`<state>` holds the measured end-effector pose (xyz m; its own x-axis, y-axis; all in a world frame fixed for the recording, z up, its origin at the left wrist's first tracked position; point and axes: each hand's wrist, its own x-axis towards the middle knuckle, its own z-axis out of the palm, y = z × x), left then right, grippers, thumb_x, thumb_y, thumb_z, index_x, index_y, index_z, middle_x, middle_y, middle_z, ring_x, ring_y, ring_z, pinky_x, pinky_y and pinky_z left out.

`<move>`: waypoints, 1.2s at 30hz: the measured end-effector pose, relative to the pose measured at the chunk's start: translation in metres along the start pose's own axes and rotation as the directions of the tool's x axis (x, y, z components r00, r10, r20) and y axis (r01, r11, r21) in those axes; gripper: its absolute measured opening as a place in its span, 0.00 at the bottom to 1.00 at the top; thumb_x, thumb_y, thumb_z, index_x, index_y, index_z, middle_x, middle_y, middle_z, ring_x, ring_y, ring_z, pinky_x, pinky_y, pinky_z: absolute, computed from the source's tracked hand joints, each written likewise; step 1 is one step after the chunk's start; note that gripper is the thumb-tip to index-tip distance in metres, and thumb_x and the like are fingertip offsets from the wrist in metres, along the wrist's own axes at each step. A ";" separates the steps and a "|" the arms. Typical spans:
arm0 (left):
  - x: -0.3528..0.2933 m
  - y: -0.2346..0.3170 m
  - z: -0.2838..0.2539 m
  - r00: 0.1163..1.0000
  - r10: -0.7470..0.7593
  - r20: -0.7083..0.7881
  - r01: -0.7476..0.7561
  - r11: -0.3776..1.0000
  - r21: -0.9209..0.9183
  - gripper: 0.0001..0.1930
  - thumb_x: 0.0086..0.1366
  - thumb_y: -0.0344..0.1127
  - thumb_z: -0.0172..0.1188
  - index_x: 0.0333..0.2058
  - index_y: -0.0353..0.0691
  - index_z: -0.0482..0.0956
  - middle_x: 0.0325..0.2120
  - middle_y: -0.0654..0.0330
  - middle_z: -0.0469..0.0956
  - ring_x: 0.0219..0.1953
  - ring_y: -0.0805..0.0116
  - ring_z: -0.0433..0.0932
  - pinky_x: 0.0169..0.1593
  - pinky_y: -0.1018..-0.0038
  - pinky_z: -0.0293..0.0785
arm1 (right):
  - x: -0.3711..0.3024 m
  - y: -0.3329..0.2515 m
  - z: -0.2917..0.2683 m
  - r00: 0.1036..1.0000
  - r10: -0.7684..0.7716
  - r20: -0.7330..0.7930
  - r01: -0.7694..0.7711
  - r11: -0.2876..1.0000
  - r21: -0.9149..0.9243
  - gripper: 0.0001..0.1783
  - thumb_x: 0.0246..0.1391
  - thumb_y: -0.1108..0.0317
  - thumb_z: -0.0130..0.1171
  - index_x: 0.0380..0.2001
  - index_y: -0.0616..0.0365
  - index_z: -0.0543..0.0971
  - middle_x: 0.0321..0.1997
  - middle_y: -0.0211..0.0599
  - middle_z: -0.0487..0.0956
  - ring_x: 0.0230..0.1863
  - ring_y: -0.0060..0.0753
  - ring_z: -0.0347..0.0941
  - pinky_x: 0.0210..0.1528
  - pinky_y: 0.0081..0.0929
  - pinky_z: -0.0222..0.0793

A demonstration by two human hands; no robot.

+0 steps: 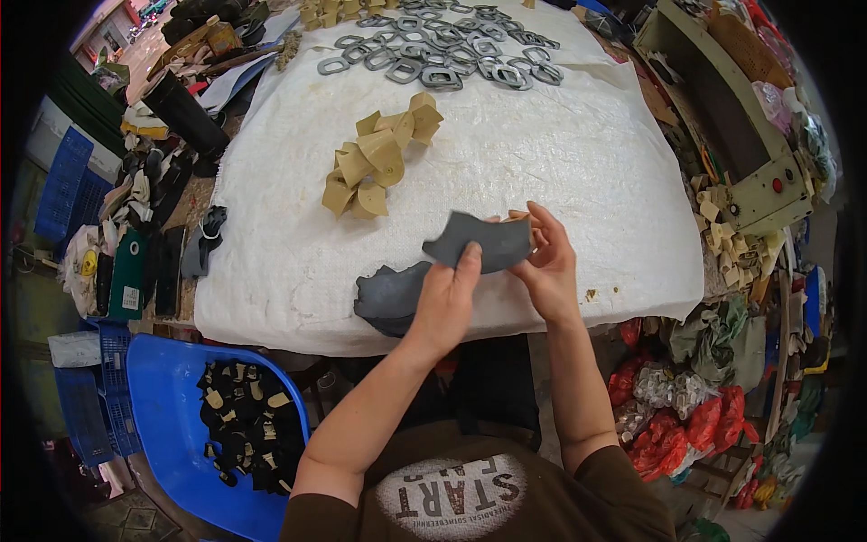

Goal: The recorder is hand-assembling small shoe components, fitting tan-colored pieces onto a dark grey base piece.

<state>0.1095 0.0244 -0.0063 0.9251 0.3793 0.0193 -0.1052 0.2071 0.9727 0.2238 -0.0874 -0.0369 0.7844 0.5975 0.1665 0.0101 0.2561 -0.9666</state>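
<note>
A curved grey piece of leather-like material (501,242) is held up above the near edge of the cloth-covered table. My left hand (442,305) grips it from below, thumb pressed on its face. At its right end, my right hand (553,275) has its fingers curled around the edge; a sliver of tan shows there, mostly hidden. Under and left of my left hand lies a stack of similar dark grey pieces (388,298). Farther off, several bent tan pieces (379,155) sit in a loose pile.
Many grey ring-shaped pieces (441,78) spread across the white cloth's (560,163) far end. A blue tub (163,397) of black and tan parts stands lower left. A greenish metal machine (763,172) is at right, with red plastic bags (664,443) below the table.
</note>
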 end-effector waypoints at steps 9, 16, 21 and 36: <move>0.004 0.016 -0.011 0.959 -0.092 -0.267 -0.037 0.896 -0.443 0.20 0.72 0.39 0.38 0.54 0.30 0.67 0.53 0.56 0.69 0.55 0.69 0.65 0.61 0.69 0.57 | -0.035 -0.014 -0.003 0.946 -0.119 0.302 0.307 0.631 -0.712 0.28 0.41 0.85 0.55 0.49 0.56 0.74 0.57 0.49 0.65 0.60 0.54 0.58 0.59 0.39 0.59; -0.016 0.030 -0.022 0.936 -0.091 -0.339 -0.065 0.905 -0.421 0.21 0.72 0.40 0.36 0.57 0.35 0.62 0.54 0.57 0.68 0.50 0.68 0.68 0.44 0.70 0.65 | -0.039 0.011 -0.019 0.944 -0.160 0.290 0.331 0.437 -0.837 0.25 0.44 0.80 0.59 0.49 0.49 0.75 0.54 0.49 0.67 0.55 0.53 0.62 0.54 0.39 0.63; -0.057 0.018 -0.033 0.987 -0.080 -0.141 -0.012 0.829 -0.558 0.21 0.72 0.40 0.35 0.58 0.36 0.61 0.50 0.53 0.69 0.46 0.64 0.71 0.42 0.70 0.68 | -0.047 0.006 -0.015 0.991 -0.126 -0.047 0.081 0.839 -0.539 0.28 0.43 0.83 0.61 0.52 0.59 0.71 0.48 0.45 0.72 0.46 0.41 0.70 0.50 0.31 0.67; -0.099 0.014 -0.008 0.980 -0.085 -0.182 -0.042 0.801 -0.597 0.22 0.71 0.38 0.37 0.58 0.30 0.58 0.57 0.47 0.62 0.60 0.58 0.62 0.64 0.63 0.56 | -0.074 -0.044 0.060 0.838 -0.391 0.380 0.463 0.878 -0.120 0.32 0.37 0.79 0.68 0.50 0.60 0.71 0.51 0.50 0.71 0.48 0.44 0.69 0.47 0.35 0.69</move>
<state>0.0137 -0.0031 0.0038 0.8486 0.5183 -0.1058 -0.3408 0.6886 0.6401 0.1281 -0.0971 0.0051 0.4181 0.6896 0.5914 0.4466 0.4109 -0.7948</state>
